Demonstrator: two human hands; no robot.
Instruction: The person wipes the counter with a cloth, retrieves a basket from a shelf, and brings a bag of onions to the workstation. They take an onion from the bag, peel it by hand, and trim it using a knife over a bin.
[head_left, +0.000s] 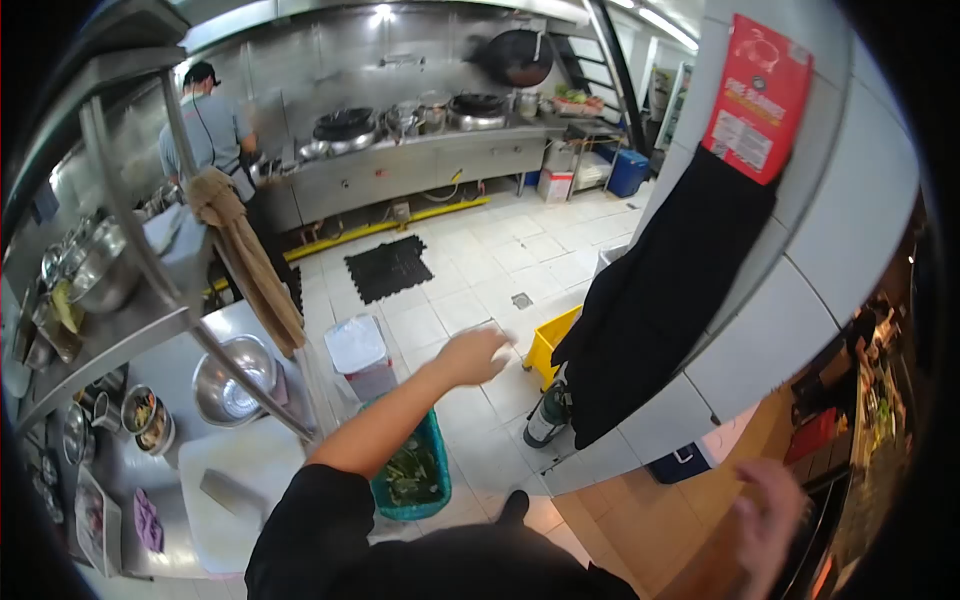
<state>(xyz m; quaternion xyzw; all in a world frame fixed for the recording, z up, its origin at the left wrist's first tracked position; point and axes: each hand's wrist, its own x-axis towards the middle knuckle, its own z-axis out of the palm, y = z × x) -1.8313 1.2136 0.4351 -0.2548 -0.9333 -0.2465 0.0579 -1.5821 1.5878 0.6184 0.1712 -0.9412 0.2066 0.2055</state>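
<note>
In mid-air over the tiled floor, my left hand (475, 356) reaches forward with its fingers loosely bent and their tips blurred. No object shows in it. Below that forearm stands a green tub (440, 480) with leafy greens (410, 474) inside. Low on the right, my right hand (770, 520) is blurred; a gap shows between thumb and fingers, and nothing is visible in it. It hangs beside the counter on the right, apart from a dark blue box with a pale lid (680, 463). A white-lidded container (357, 345) sits on the floor past my left arm.
A steel table (165, 500) at left carries a cutting board (215, 520) and a steel bowl (236, 382). A co-worker (212, 130) stands by the wok range (400, 165). Right of centre are a yellow bucket (545, 345), a fire extinguisher (548, 415) and a hanging black cloth (680, 270).
</note>
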